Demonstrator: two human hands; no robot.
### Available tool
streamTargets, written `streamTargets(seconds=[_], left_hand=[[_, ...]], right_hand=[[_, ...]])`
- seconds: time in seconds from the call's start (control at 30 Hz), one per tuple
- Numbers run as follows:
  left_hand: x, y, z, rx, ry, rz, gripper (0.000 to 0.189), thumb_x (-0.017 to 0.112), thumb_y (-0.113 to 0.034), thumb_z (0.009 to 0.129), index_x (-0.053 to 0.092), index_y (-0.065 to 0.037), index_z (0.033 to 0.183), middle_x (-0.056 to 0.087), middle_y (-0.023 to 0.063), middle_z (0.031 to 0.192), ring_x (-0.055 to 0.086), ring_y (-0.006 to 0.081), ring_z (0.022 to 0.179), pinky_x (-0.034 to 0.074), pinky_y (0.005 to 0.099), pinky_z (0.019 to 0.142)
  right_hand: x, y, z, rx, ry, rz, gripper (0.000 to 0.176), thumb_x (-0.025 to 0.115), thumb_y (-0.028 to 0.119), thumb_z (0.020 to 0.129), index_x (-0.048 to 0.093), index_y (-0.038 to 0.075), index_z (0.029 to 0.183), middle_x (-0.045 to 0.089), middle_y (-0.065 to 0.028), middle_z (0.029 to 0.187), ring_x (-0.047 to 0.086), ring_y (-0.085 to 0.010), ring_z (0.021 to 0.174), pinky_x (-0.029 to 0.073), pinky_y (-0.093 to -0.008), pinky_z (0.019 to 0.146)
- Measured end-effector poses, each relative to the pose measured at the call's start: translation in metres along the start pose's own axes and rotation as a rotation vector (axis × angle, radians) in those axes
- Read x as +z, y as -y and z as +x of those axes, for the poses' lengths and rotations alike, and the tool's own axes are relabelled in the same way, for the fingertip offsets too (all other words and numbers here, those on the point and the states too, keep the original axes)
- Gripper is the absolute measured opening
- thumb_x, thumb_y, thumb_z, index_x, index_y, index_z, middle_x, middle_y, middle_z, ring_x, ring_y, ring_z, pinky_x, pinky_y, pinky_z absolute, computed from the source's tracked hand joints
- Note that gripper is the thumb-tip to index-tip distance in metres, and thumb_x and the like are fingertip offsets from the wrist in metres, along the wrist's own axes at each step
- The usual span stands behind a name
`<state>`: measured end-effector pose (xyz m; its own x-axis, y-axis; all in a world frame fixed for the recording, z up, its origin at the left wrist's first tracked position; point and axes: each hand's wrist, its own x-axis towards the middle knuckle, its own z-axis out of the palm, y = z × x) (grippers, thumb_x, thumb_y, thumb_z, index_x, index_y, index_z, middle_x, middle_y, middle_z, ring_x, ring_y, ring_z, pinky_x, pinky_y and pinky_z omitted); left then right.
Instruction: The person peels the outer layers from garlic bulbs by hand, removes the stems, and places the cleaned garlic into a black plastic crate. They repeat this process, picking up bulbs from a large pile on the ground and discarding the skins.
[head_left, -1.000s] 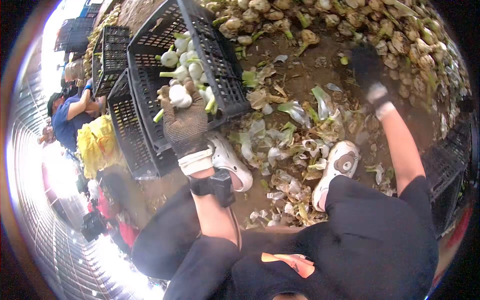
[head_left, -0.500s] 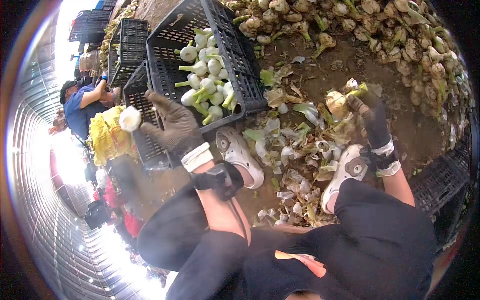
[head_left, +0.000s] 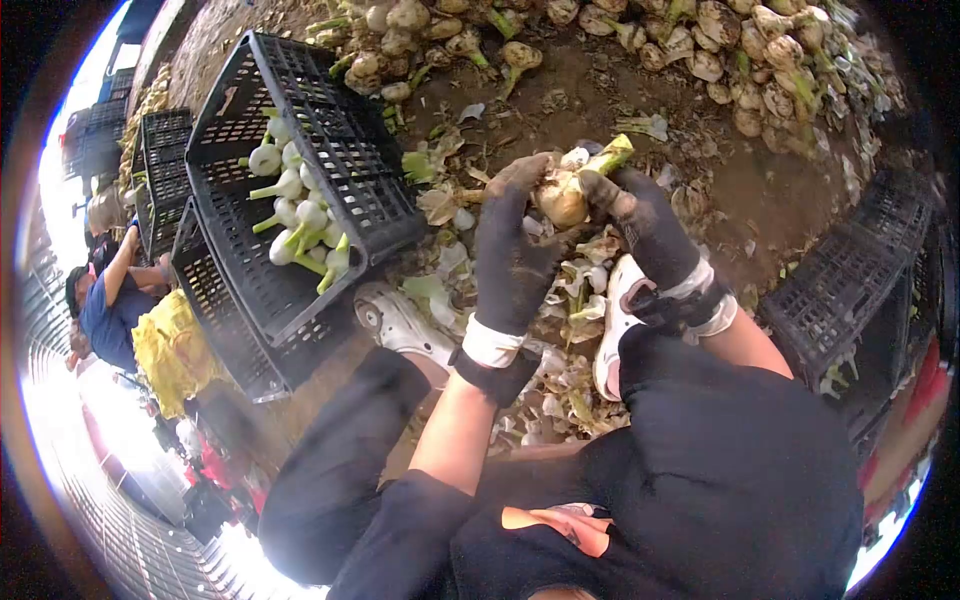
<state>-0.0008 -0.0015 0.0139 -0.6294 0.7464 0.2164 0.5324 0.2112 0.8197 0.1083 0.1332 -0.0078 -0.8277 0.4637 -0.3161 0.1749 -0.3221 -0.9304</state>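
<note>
Watching my feed, I've got the left hand [head_left: 512,250] curled round a grubby garlic bulb [head_left: 562,200], the right hand [head_left: 655,228] closed on it near the stalk, probably to steady it above the peelings [head_left: 553,405]. Cleaner bulbs [head_left: 289,184] sit crated, left.

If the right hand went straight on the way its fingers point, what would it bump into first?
The garlic bulb, right at the fingertips of the right hand. Beyond it, probably the left hand, though depth is hard to judge.
</note>
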Motion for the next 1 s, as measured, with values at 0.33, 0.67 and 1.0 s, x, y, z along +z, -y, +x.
streamTargets(seconds=[0.33,0.67,1.0], left_hand=[[-0.004,-0.005,-0.006,-0.653,-0.027,-0.976,0.057,0.068,-0.027,0.084,0.048,-0.004,0.131,0.056,0.0134,0.126,0.059,0.0252,0.110,0.050,0.0339,0.092],[0.008,0.018,-0.019,-0.858,0.144,-1.264,0.068,0.051,-0.050,0.096,0.031,-0.004,0.143,0.054,0.0160,0.125,0.055,0.0240,0.113,0.048,0.0370,0.095],[0.003,0.028,-0.020,-0.227,-0.009,-0.211,0.055,0.078,-0.027,0.082,0.053,-0.004,0.125,0.058,0.0088,0.117,0.058,0.0166,0.104,0.051,0.0320,0.085]], right_hand=[[-0.015,-0.013,0.003,0.059,0.149,-0.072,0.040,0.065,0.027,0.088,0.062,0.000,0.118,0.066,-0.0092,0.115,0.061,-0.0180,0.104,0.047,-0.0346,0.092],[0.009,-0.016,0.001,-0.217,-0.156,-0.429,0.040,0.068,0.017,0.080,0.061,0.002,0.117,0.064,-0.0222,0.113,0.061,-0.0372,0.108,0.048,-0.0442,0.090],[0.004,-0.041,-0.008,0.028,0.258,-0.023,0.040,0.061,0.022,0.078,0.065,0.002,0.112,0.070,-0.0171,0.104,0.067,-0.0333,0.095,0.052,-0.0381,0.085]])
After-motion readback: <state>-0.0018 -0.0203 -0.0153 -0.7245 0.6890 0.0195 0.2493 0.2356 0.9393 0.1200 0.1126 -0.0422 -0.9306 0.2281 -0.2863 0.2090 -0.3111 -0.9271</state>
